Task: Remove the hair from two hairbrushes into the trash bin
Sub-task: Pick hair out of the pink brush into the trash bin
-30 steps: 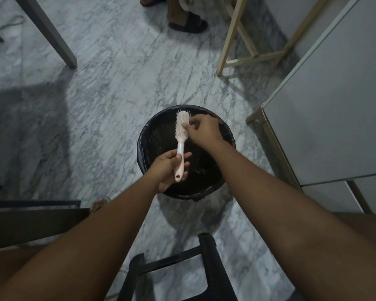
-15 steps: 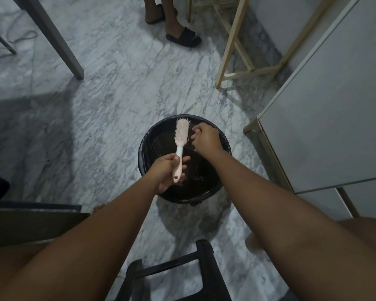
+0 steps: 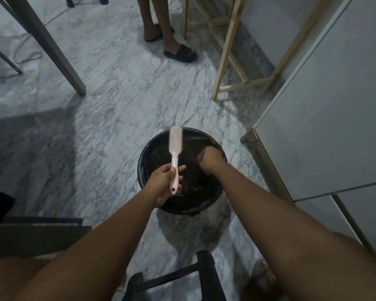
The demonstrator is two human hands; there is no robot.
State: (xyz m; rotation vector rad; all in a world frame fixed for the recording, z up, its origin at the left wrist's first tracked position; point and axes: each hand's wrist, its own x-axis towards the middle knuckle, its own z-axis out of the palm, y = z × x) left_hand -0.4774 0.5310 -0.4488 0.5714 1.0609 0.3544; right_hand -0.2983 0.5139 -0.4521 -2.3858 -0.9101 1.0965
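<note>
Looking down past both forearms, I find the slim pink plastic hairbrush with a white collar held over the round black trash bin lined with a black bag, which stands on the grey-veined marble floor; the left hand is wrapped round the pink handle, so it is gripping the brush; the right hand is down in the bin's mouth with its fingers curled, and blur keeps me from telling whether it pinches hair or nothing.

The coming move, as I judge it, turns on this: the brush head lies to the left of the right hand and a little farther from me, apart from it, with dark bag showing between; that hand would have to rise and travel leftward to reach the bristles again.

The brush's long axis runs almost straight away from me, handle end toward my body, rounded head pointing outward over the bin's far-left rim; the bristled face looks turned up toward the camera; whether hair is left on the pad is too small to tell; no second brush is in view.
</note>
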